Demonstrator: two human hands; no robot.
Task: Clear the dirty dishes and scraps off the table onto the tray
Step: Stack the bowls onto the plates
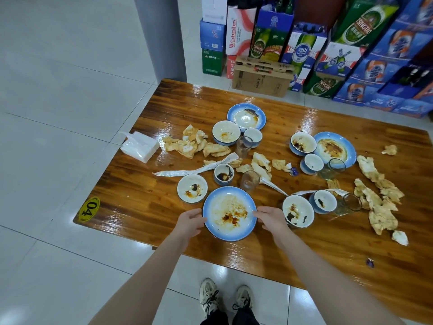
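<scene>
A dirty blue-rimmed plate (230,213) with sauce stains lies near the table's front edge. My left hand (191,222) grips its left rim and my right hand (271,219) grips its right rim, fingers curled at the edge. Around it stand a stained white bowl (192,187), a small sauce cup (223,174), a glass (249,181) and another bowl (297,211). Two more blue-rimmed plates (246,114) (335,148) lie further back. Crumpled stained napkins (189,143) (377,202) and paper strips (187,171) litter the wooden table (131,198). No tray is in view.
A tissue pack (140,146) sits at the table's left edge. More bowls, cups and glasses (335,168) cluster at the right. Stacked beer cartons (351,55) and a cardboard box (261,77) stand behind the table. Tiled floor lies to the left.
</scene>
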